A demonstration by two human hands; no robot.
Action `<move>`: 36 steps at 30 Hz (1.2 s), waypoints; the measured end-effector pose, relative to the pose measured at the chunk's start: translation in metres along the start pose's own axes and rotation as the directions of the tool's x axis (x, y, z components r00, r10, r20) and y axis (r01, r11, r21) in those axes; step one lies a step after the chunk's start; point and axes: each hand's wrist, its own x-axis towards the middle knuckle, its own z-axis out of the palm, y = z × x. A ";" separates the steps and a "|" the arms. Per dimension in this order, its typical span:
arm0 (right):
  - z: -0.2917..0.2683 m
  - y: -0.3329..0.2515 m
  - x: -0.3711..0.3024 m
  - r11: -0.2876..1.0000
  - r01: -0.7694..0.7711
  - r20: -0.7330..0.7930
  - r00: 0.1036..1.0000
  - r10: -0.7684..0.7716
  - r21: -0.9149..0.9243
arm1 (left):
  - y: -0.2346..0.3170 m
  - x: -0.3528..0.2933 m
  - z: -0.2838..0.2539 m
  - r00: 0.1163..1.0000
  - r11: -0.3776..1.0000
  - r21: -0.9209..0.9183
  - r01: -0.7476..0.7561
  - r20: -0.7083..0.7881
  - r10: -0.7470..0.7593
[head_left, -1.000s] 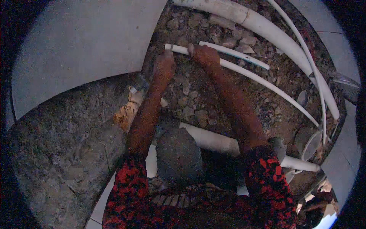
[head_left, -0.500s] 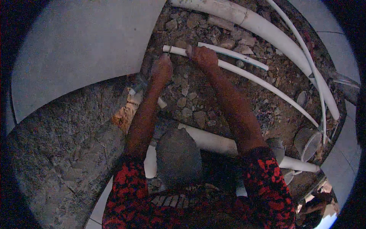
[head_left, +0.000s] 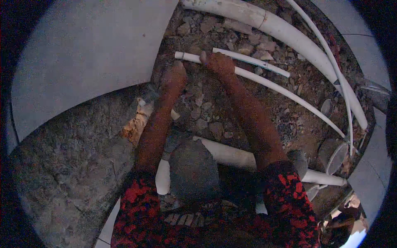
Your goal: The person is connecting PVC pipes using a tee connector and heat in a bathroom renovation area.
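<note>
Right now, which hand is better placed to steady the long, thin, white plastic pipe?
Probably the right hand: it closes around the pipe, while the left hand, near the pipe's left end, shows no clear hold.

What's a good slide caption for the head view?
Right hand gripping a thin white plastic pipe over stone rubble, left hand beside the pipe's left end.

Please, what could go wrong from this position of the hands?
The long thin pipe might twist or slide, since the right hand grips it near one end. The short thin pipe lies close to the right hand and could get knocked. The rough rubble might scrape the left hand if it slips.
</note>
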 end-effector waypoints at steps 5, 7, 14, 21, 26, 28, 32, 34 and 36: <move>0.030 0.050 -0.046 0.989 -0.087 0.082 0.994 0.077 0.121 | 0.065 0.005 0.019 0.962 0.910 -0.323 0.260 0.169 -0.215; 0.016 0.030 -0.016 0.956 -0.159 0.110 0.985 0.136 0.245 | 0.009 0.013 0.055 0.996 0.994 -0.068 -0.085 0.003 0.085; 0.016 0.049 -0.048 0.979 0.068 -0.017 0.997 -0.072 -0.194 | 0.051 0.011 0.032 0.984 0.971 -0.164 -0.175 0.008 0.178; 0.006 0.026 -0.018 0.947 -0.210 0.305 0.943 0.130 0.245 | 0.027 0.019 0.043 0.964 0.976 0.000 -0.217 -0.156 0.214; 0.032 0.027 -0.018 0.961 -0.204 0.045 0.979 0.200 0.185 | 0.005 0.032 0.048 0.855 0.897 -0.104 -0.429 -0.368 0.366; 0.013 0.009 -0.003 0.987 -0.085 0.078 0.994 0.075 0.137 | -0.032 0.018 0.059 0.712 0.834 -0.103 -0.542 -0.584 0.390; 0.004 0.025 -0.017 0.856 -0.362 0.343 0.909 0.237 0.369 | 0.025 -0.014 0.027 0.980 0.941 -0.300 -0.156 -0.169 0.108; 0.025 0.043 -0.028 0.904 -0.345 0.349 0.904 0.248 0.252 | 0.049 -0.021 -0.005 0.989 0.953 -0.282 0.113 0.122 -0.081; 0.008 0.026 -0.009 0.940 -0.266 0.342 0.922 0.183 0.214 | 0.011 -0.026 0.000 0.995 0.989 -0.114 -0.094 0.031 0.098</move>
